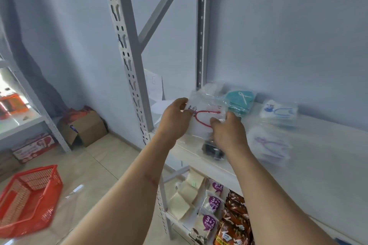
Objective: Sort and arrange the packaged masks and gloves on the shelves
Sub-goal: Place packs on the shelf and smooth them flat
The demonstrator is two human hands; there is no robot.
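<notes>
Item held: clear plastic packet with a white mask and red ear loop (206,119), above the front left end of the white metal shelf (328,157). Left hand (176,119) pinches its left edge; right hand (229,131) pinches its lower right; both grips closed on the packet. On the shelf: teal mask packets (240,101) at the back, blue-printed mask packets (278,113) to their right, purple-looped mask packets (268,145) nearer the front, a dark packet (211,150) below the hands. Floor: red plastic basket (27,201).

Dark packet (212,150) half hidden behind right hand (229,132); purple-looped mask pack (268,145) blurred.
</notes>
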